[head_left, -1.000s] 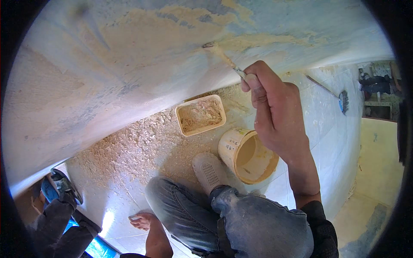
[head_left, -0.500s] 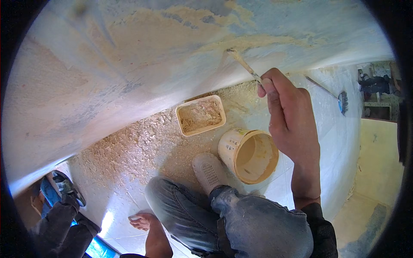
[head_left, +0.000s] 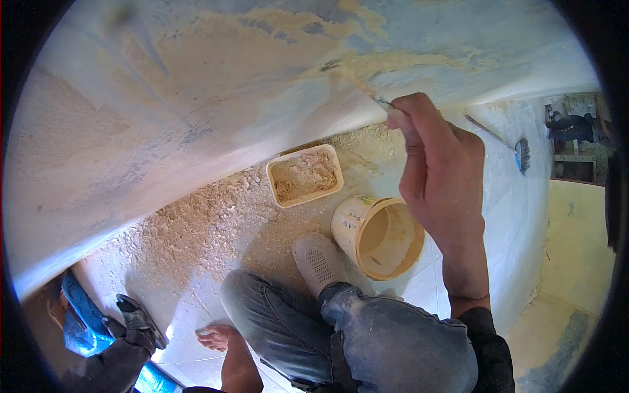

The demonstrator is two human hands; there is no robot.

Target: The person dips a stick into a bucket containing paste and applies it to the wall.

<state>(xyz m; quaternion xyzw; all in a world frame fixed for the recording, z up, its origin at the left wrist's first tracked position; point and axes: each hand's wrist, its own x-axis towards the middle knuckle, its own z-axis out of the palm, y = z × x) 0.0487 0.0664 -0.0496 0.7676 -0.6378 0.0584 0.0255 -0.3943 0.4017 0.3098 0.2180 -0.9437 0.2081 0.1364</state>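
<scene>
My right hand (head_left: 442,167) is closed round a thin, pale tool (head_left: 367,92) like a stick, raised against the stained wall (head_left: 216,92). The tool's far end is smeared by motion near a dark spot on the wall, so its kind cannot be told. Below, to the left of my right forearm, a cream bucket (head_left: 367,229) stands with its mouth facing up and residue inside. A pale rectangular tub (head_left: 304,203) of crumbly beige material sits beside the wall. My left hand (head_left: 219,337), fingers loosely apart and holding nothing, hangs by my bent left knee.
Beige scrapings (head_left: 190,229) cover the floor along the wall. My shoe (head_left: 318,262) stands close to the bucket. Another person's foot (head_left: 141,318) and leg are at lower left, near blue objects (head_left: 82,321). A broom (head_left: 521,156) lies at far right.
My right hand has shifted slightly left and up, and the tool's far end has slid left along the wall. The other person's feet at lower left have moved right and down.
</scene>
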